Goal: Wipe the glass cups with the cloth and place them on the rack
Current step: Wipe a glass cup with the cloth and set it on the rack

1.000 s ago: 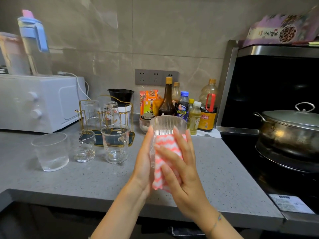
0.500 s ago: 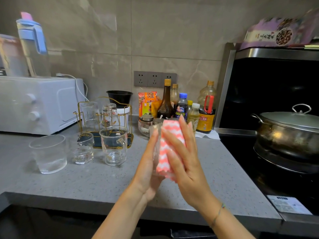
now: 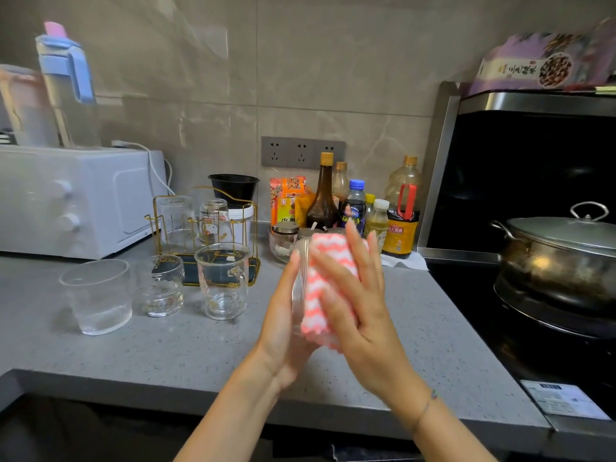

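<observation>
Above the counter's middle, my left hand (image 3: pixel 283 315) holds a ribbed glass cup (image 3: pixel 300 278) from its left side. My right hand (image 3: pixel 360 295) presses a pink-and-white zigzag cloth (image 3: pixel 320 291) flat against the cup, with fingers straight; the cloth hides most of the glass. Three more glass cups stand on the counter at left: a wide tumbler (image 3: pixel 98 296), a small patterned cup (image 3: pixel 165 285) and a handled mug (image 3: pixel 223 281). Behind them the gold wire rack (image 3: pixel 156 225) holds two upturned glasses (image 3: pixel 176 218).
A white microwave (image 3: pixel 73 198) stands at the back left with a blue-lidded jug on top. Sauce bottles (image 3: pixel 360 205), jars and snack packs line the wall. A steel pot (image 3: pixel 563 258) sits on the black stove at right. The grey counter's front edge (image 3: pixel 200 395) runs below my hands.
The cloth under my right hand has slid up the cup from its lower half and now covers it to the rim. My left hand keeps its hold.
</observation>
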